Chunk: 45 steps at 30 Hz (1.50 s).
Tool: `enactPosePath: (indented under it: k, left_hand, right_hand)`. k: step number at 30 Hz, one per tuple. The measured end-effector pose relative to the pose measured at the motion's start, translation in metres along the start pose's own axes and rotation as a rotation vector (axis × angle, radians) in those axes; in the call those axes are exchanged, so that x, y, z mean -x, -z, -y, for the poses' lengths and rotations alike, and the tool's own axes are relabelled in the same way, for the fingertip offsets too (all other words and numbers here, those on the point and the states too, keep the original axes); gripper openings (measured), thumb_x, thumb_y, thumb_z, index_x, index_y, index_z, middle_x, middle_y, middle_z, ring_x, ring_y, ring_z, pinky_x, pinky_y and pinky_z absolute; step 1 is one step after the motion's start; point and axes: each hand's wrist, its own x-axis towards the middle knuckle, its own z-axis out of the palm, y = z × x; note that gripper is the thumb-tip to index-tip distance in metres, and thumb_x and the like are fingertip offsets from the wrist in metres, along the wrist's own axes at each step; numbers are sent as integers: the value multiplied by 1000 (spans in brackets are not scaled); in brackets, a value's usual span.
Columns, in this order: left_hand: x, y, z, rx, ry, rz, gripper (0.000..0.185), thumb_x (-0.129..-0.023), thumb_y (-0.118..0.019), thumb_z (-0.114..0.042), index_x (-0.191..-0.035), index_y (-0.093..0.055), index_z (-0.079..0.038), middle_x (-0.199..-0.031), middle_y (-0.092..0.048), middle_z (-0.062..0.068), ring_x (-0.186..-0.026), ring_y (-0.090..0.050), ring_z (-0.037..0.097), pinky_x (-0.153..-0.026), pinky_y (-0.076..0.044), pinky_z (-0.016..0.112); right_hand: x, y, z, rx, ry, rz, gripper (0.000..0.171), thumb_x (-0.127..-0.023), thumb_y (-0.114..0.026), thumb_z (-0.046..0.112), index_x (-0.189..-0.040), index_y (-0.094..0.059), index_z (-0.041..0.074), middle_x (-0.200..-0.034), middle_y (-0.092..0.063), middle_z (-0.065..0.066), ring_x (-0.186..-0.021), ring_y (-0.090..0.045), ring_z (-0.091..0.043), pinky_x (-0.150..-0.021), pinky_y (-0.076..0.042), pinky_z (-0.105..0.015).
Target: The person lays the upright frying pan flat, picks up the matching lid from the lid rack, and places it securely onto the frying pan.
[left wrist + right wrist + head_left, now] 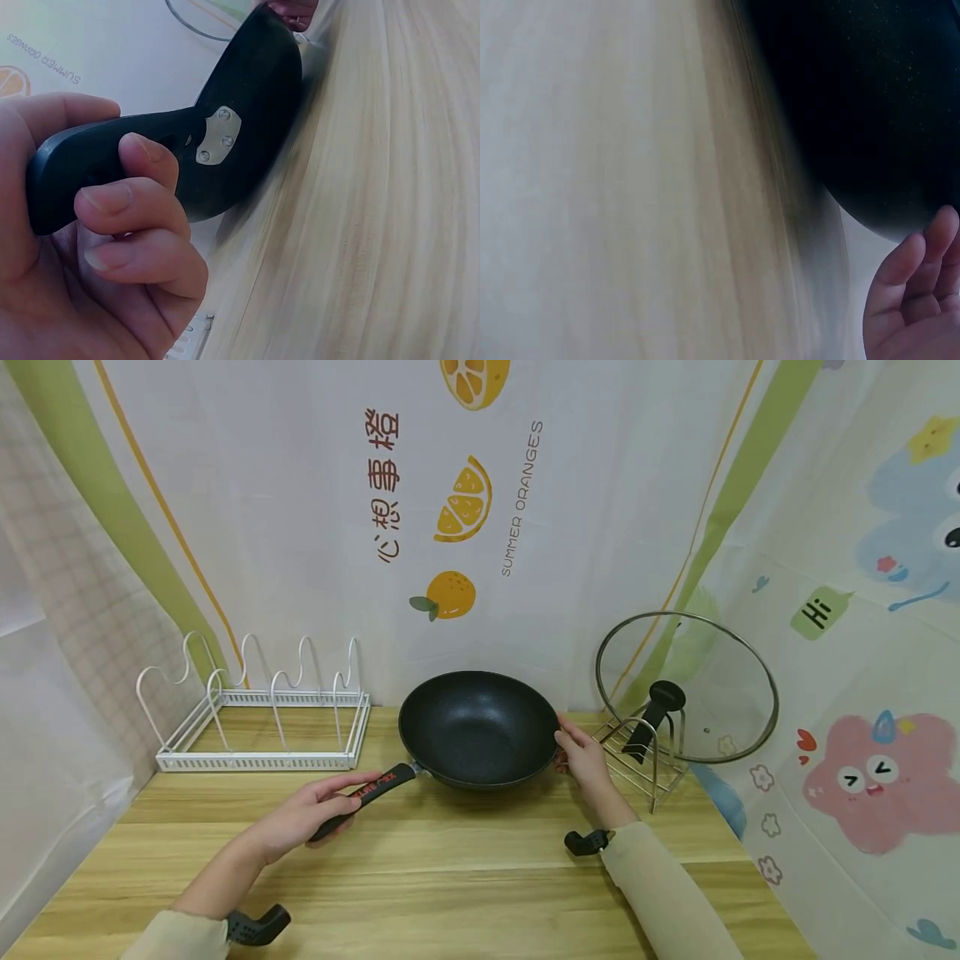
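Observation:
A black wok (476,727) sits on the wooden table (450,885) near the back wall. My left hand (311,810) grips its black handle (375,789) with red lettering. In the left wrist view my fingers (127,217) are curled round the handle (150,150), and the wok's underside (255,82) shows beyond. My right hand (581,760) is at the wok's right rim, fingertips touching the edge. In the right wrist view its fingers (911,300) look loosely straight beside the wok's dark wall (870,97).
A white wire rack (262,727) stands at the back left. At the back right a glass lid (686,685) with a black knob leans upright in a metal stand (645,760), close to my right hand. Printed cloth backdrops close in the table on three sides.

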Motion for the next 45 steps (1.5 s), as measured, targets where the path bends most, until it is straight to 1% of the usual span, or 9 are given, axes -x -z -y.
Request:
enactPosePath:
  k: [3,6,16,23,24,27,31,39,45]
  left_hand:
    - [-1,1,1,3,3,-1,55,-114,-58,-25,-166,-46,-11,-87,-60,4,-56,-48,7,-50,-36,21]
    - [-2,3,2,-1,1,-6,54,-114,-58,-24,-165,-46,-11,-85,-60,3,-56,-48,7,-50,-36,21]
    - [-3,8,2,-6,3,-16,55,-114,-58,-24,-165,-47,-8,-85,-60,4,-57,-48,7,-50,-38,21]
    - [-4,13,2,5,-2,-4,54,-114,-58,-24,-164,-48,-9,-89,-62,6,-61,-50,8,-51,-40,22]
    - [-4,14,2,7,-3,-4,54,-114,-58,-24,-164,-48,-9,-90,-62,7,-61,-50,8,-52,-40,22]
    - [-5,16,3,4,-7,-5,53,-113,-59,-24,-164,-49,-9,-89,-62,7,-61,-50,8,-51,-40,21]
    - [-6,18,4,11,-19,-2,51,-113,-58,-22,-163,-51,-11,-87,-62,6,-61,-50,8,-50,-37,23]
    - [-7,24,5,-2,-11,5,52,-113,-58,-23,-163,-50,-11,-87,-62,6,-61,-50,8,-51,-35,25]
    - [-8,27,5,-9,-10,12,50,-114,-57,-23,-162,-52,-15,-88,-62,7,-61,-50,8,-52,-37,23]
  right_hand:
    - [1,-1,0,-26,-11,-5,52,-113,-63,20,-163,-54,13,-73,-56,7,-59,-57,-7,-59,-53,-23]
    - [3,-1,-1,-46,-20,-13,51,-113,-63,20,-163,-55,16,-82,-59,5,-60,-56,-8,-59,-53,-24]
    - [4,-5,-5,-144,-13,-14,53,-113,-60,15,-165,-51,14,-141,-54,-5,-59,-50,-4,-57,-46,-22]
    - [6,-6,-7,-128,7,-13,52,-114,-59,15,-165,-52,13,-162,-50,-7,-58,-50,-4,-57,-45,-22]
    - [7,-6,-6,-128,8,-15,52,-114,-59,15,-165,-52,13,-162,-50,-5,-58,-50,-4,-57,-45,-23]
    - [7,-7,-7,-136,1,-24,51,-113,-60,16,-164,-53,14,-135,-64,-2,-58,-49,-4,-58,-46,-23]
    - [8,-8,-8,-137,-6,-43,50,-113,-62,18,-163,-55,16,-105,-57,2,-58,-49,-5,-58,-46,-24]
    - [12,-11,-9,-141,-9,-62,50,-113,-62,19,-163,-56,19,-93,-56,4,-59,-49,-5,-58,-46,-24]
    - [15,-10,-8,-104,0,-61,51,-113,-61,19,-163,-54,20,-107,-58,2,-59,-51,-5,-57,-45,-22]
